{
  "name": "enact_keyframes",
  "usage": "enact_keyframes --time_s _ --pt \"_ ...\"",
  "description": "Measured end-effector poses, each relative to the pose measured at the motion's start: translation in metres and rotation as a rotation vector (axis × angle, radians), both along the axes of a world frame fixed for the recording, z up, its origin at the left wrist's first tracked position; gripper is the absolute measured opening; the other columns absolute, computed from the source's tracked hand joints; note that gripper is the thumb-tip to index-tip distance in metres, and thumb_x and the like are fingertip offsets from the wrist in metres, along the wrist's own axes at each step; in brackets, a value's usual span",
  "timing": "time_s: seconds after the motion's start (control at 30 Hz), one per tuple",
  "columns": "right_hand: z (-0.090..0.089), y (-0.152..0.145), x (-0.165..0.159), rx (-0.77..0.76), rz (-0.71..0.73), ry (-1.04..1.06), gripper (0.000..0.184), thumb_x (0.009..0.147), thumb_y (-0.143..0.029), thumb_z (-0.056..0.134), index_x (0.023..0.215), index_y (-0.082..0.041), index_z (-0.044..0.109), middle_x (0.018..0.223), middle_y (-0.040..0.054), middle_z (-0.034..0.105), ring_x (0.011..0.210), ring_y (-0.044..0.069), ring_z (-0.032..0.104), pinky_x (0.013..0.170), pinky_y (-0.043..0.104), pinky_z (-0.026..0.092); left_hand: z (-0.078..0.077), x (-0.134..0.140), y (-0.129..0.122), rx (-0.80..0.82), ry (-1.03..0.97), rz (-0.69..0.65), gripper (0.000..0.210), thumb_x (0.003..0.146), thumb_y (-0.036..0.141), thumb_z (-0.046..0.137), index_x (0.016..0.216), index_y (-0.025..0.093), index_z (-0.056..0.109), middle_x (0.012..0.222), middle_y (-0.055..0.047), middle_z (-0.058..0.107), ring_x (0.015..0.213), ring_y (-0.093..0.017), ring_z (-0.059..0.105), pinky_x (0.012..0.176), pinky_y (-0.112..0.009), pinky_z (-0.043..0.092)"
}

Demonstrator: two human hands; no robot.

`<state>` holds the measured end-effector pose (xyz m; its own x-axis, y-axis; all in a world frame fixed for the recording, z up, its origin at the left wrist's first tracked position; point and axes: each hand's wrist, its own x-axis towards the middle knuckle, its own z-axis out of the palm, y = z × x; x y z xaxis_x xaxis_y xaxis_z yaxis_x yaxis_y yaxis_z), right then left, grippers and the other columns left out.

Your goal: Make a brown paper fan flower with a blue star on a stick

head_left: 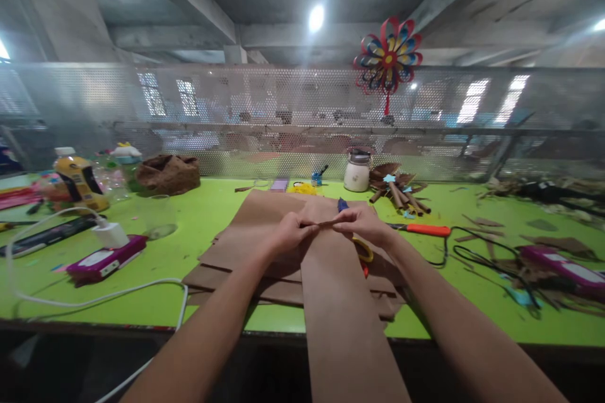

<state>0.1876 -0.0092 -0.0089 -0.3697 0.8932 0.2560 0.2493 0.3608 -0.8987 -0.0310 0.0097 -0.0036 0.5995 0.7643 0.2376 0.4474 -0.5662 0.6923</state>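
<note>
A long strip of brown paper [338, 302] runs from the table toward me and hangs over the front edge. At its far end, my left hand [293, 230] pinches a narrow folded or rolled edge between thumb and fingers. My right hand [363, 223] grips the same edge a little to the right, also closed. Beneath both hands lies a stack of brown paper sheets [246, 233]. Scissors with yellow and orange handles [363, 250] rest partly hidden under my right hand. A blue-tipped object [342, 204] shows just behind that hand.
Left stand a purple power strip [108, 258] with a white charger, a clear cup [159, 217] and a yellow bottle [78, 179]. Right lie an orange-handled tool [428, 230], black cable [491, 264] and another purple power strip [562, 267]. A white jar [357, 173] stands behind, near rolled paper cones [399, 192].
</note>
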Motion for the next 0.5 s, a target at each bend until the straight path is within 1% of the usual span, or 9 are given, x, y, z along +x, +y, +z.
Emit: enact_keyframes --time_s 0.23,0.4,0.5 --pt "-0.0006 0.0012 0.0008 -0.039 0.012 0.047 0.022 0.064 -0.029 0.066 0.077 -0.011 0.066 0.049 -0.0031 0.053 0.044 0.007 0.045 0.045 0.021 0.033 0.0021 0.0008 -0.0005 0.024 0.021 -0.013 0.034 0.076 0.034 0.048 0.090 0.011 0.070 0.073 -0.004 0.063 0.066 -0.013 0.048 0.059 -0.022 0.036" --pt "0.0010 -0.0001 -0.0013 -0.038 -0.022 0.028 0.021 0.061 -0.028 0.066 0.073 -0.011 0.066 0.047 -0.0031 0.053 0.043 0.007 0.045 0.044 0.020 0.033 0.0042 0.0011 -0.0024 0.012 0.032 -0.008 0.030 0.075 0.030 0.048 0.088 0.012 0.069 0.072 -0.004 0.063 0.065 -0.013 0.048 0.060 -0.022 0.036" --pt "-0.0003 0.0004 -0.0027 -0.042 -0.032 0.021 0.020 0.062 -0.027 0.066 0.073 -0.011 0.067 0.049 -0.0026 0.054 0.045 0.007 0.046 0.045 0.020 0.034 0.0060 0.0016 -0.0062 -0.005 0.022 -0.002 0.026 0.073 0.027 0.049 0.083 0.013 0.069 0.071 -0.004 0.063 0.066 -0.013 0.048 0.059 -0.022 0.035"
